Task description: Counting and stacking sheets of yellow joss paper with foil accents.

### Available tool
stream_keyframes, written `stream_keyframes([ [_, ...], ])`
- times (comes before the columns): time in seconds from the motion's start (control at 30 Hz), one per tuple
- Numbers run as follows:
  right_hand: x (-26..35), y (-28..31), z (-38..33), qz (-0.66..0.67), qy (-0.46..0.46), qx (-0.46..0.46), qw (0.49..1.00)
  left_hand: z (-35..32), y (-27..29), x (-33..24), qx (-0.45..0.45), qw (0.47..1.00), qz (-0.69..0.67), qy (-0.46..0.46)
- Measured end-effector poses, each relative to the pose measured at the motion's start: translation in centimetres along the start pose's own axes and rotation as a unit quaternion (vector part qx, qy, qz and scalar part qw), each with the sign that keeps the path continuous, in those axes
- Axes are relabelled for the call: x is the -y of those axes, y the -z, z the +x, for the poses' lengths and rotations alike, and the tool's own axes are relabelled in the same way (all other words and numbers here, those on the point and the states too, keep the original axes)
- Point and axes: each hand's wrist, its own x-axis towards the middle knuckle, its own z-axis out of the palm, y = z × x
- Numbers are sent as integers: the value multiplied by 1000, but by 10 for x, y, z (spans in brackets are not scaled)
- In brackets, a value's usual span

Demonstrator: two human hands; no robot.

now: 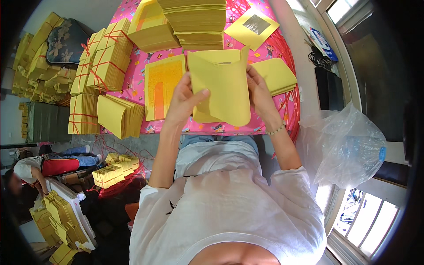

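Observation:
I hold a bent yellow paper sheet point(221, 92) upright before me, its lower end curling round. My left hand point(187, 99) grips its left side, thumb lying across the front. My right hand point(261, 90) is closed on the right edge, with some fingers hidden behind the paper. More yellow paper lies underneath. Left of it is a yellow sheet with an orange printed panel point(164, 84). Beside my right hand sits a low stack of yellow paper point(280, 75). Farther back lies a yellow sheet with a silver square point(256, 25).
Tall yellow paper stacks point(198, 26) stand at the back of the pink patterned table cover point(132, 84). Bundles tied with red string point(108, 64) line the left side. Red strings point(295, 57) hang along the right edge, near a clear plastic bag point(349, 148). Another person point(28, 170) works at lower left.

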Motion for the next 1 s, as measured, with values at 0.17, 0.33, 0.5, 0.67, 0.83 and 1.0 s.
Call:
stream_keyframes([
  [0.17,-4,-6,-16,73,-81,95,989,5,-24,8,63,993,-44,92],
  [0.33,-10,-5,-16,-12,-141,14,990,8,-25,15,72,993,20,90],
  [0.5,-11,3,-7,-9,-167,-1,986,10,-32,9,87,988,2,127],
  [0.67,-8,9,2,-39,-107,10,993,21,-31,12,95,986,-86,111],
  [0.83,2,21,19,63,28,30,997,34,-24,11,46,998,-9,47],
  [1.0,-9,20,19,-193,162,74,965,45,-21,39,6,997,38,-65],
])
